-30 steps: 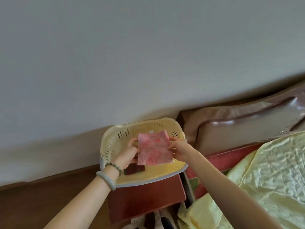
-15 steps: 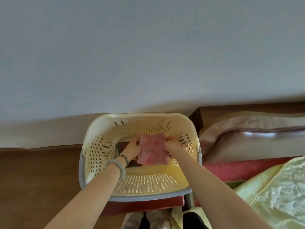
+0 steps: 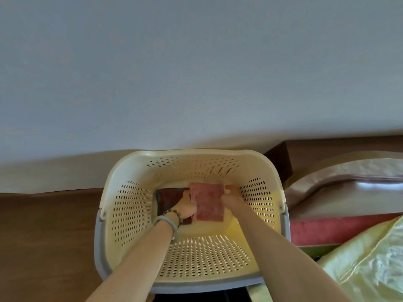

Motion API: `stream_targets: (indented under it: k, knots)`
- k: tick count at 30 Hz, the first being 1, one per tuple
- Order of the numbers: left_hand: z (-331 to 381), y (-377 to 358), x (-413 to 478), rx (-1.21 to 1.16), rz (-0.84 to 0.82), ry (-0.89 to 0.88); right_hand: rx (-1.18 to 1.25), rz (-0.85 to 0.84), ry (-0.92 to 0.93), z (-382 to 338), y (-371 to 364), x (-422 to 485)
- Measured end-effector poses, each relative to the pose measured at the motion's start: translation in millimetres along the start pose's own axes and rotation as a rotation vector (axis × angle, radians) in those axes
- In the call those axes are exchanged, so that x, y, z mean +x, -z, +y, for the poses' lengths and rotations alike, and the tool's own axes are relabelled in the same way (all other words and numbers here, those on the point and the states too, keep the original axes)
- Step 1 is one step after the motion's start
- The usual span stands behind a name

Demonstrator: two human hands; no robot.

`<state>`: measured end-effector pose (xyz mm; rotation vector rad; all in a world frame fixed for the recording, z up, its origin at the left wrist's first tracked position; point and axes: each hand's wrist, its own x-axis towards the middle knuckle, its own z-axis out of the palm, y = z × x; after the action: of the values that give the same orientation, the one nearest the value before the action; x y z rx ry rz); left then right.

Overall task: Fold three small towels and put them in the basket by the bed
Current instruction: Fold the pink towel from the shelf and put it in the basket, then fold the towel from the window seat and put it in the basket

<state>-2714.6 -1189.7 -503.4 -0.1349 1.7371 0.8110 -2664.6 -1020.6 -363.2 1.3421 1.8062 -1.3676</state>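
Observation:
A cream perforated basket (image 3: pixel 133 205) with a grey rim stands in front of me by the wall. Both my arms reach deep into it. A folded pink towel (image 3: pixel 208 201) lies low near the basket's floor, held between my hands. My left hand (image 3: pixel 185 205) grips its left edge and my right hand (image 3: pixel 229 194) pinches its right edge. A folded dark red towel (image 3: pixel 169 196) lies on the basket floor to the left, partly under my left hand.
A brown padded headboard (image 3: pixel 340 192) and a red bed edge (image 3: pixel 327 232) stand right of the basket. A yellow quilt (image 3: pixel 370 262) covers the bed at lower right. A brown wooden surface (image 3: pixel 43 236) runs left of the basket. The grey wall fills the upper view.
My hands have carried the pink towel from above the basket's rim down into it, close to its floor. The view has shifted so the basket is nearer and centred.

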Motion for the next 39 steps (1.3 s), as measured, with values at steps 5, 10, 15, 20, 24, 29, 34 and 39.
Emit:
stream_targets:
  k: [5, 10, 15, 20, 24, 29, 34, 39]
  knots:
    - [71.5, 12.4, -117.7, 0.065, 0.058, -0.134, -0.014, -0.081, 0.171, -18.2, 13.0, -33.3]
    - [109.0, 31.9, -209.2, 0.073, 0.182, -0.444, -0.008, -0.190, 0.442, -36.6, 37.2, -102.0]
    - [129.9, 54.3, -305.6, 0.072, 0.249, -0.683, 0.050, -0.225, 0.686, -57.8, 71.4, -183.0]
    - [144.2, 68.1, -385.5, 0.074, 0.296, -0.832, 0.037, -0.205, 0.879, -76.1, 107.5, -252.8]
    - [156.1, 67.8, -436.4, 0.126, 0.321, -0.946, 0.012, -0.195, 0.992, -82.9, 137.6, -304.6]
    - [176.3, 53.1, -490.6, 0.209, 0.253, -1.090, -0.014, -0.085, 1.082, -76.6, 166.9, -372.0]
    - [196.5, 33.1, -535.1, 0.458, 0.148, -1.215, -0.051, 0.088, 1.138, -46.2, 185.8, -444.1]
    - [204.0, 12.7, -578.0, 0.637, 0.044, -1.383, -0.010, 0.313, 1.112, 1.9, 185.4, -510.2]
